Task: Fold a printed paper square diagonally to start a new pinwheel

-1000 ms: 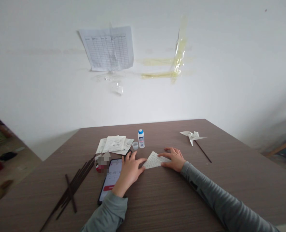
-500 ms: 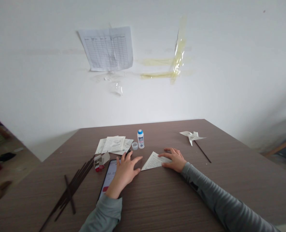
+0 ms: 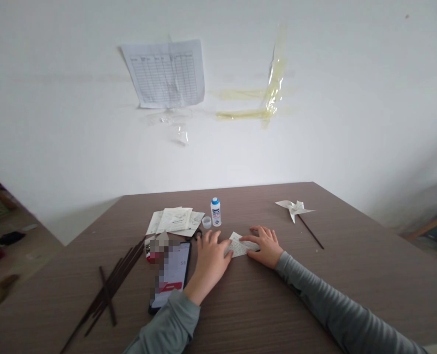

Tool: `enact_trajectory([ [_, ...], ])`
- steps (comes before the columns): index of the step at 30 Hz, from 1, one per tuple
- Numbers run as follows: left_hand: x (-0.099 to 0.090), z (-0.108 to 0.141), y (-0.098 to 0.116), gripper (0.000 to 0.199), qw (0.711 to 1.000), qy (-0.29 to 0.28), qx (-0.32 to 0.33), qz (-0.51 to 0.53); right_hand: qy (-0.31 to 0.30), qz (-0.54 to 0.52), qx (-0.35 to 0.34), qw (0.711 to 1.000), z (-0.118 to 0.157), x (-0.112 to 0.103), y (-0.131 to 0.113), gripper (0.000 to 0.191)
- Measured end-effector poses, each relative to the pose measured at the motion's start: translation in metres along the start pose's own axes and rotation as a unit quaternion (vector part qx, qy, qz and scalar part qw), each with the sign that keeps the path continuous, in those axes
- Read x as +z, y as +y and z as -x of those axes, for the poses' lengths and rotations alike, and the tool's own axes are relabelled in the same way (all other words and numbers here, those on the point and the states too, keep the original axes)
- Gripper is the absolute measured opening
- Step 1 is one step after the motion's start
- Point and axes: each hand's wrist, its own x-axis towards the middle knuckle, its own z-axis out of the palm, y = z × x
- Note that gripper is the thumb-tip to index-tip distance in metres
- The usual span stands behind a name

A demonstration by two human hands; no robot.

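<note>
A printed sheet of paper (image 3: 236, 245), folded into a triangle, lies on the table between my hands. My left hand (image 3: 211, 258) has its thumb and index finger at the paper's left corner, which they partly hide; the other fingers reach forward. At the right corner, the thumb and index finger of my right hand (image 3: 265, 247) hold the paper down against the tabletop. Just behind stands a white glue bottle (image 3: 216, 215) with a blue cap, and a small clear cup or lid (image 3: 207, 222) sits beside it.
A phone (image 3: 176, 270) lies left of my left hand, near a small red-and-white box (image 3: 152, 251) and dark sticks (image 3: 111, 285). Paper squares (image 3: 176, 220) are stacked behind, with dark scissor-like handles (image 3: 196, 235). A paper pinwheel (image 3: 295, 209) on a stick lies right. A wall borders the table.
My left hand has moved right, from beside the paper onto its left corner, uncovering more of the phone. My right hand stays at the right corner.
</note>
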Motion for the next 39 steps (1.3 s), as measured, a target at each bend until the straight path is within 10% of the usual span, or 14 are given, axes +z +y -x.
enact_trajectory([
  [21, -0.007, -0.009, 0.004, 0.047, 0.999, -0.042, -0.021, -0.002, -0.003, 0.012, 0.031, 0.999, 0.001, -0.003, -0.005, 0.055],
  [39, -0.035, 0.008, -0.031, 0.060, 0.994, -0.108, -0.031, -0.016, 0.002, -0.009, 0.038, 0.999, -0.024, -0.002, 0.079, 0.060],
])
